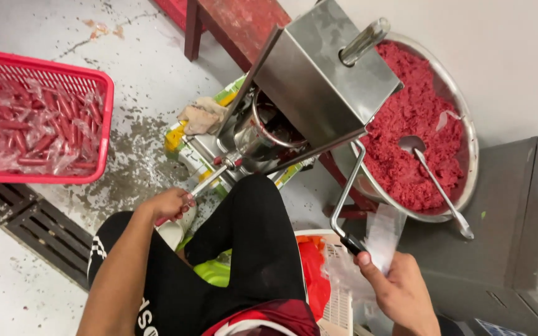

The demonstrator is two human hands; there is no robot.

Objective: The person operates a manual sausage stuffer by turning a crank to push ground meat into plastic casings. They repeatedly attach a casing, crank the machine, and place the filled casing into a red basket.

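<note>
we take the steel sausage stuffer (319, 93) as our landmark: a boxy metal machine tilted in the middle of the view, with a thin nozzle (210, 180) running out of its lower left end and a bent crank (347, 193) dropping from its lower right side. our left hand (169, 204) sits at the tip of that nozzle, its grip clenched around the nozzle end and whatever casing lies on it, which we cannot make out. our right hand (393, 286) is below and right of the stuffer, its grip closed on the black crank handle (351, 242), with a clear plastic sleeve (381, 233) held or pinned against the same fingers. the nozzle's long axis runs from the stuffer down and left toward the left hand, so that hand lies straight along it; the crank's arm runs from the stuffer down to the right hand, and each hand is nearer its own end of the machine, well apart from the other, with our black-clad knee (250, 230) between them. to the right of the stuffer, touching its far corner, stands a wide metal basin (468, 149) of red minced meat (412, 112) with a spoon (437, 186) lying in it. far to the left of the stuffer a red basket (104, 93) holds wrapped red sausages (32, 127), on the floor.
</note>
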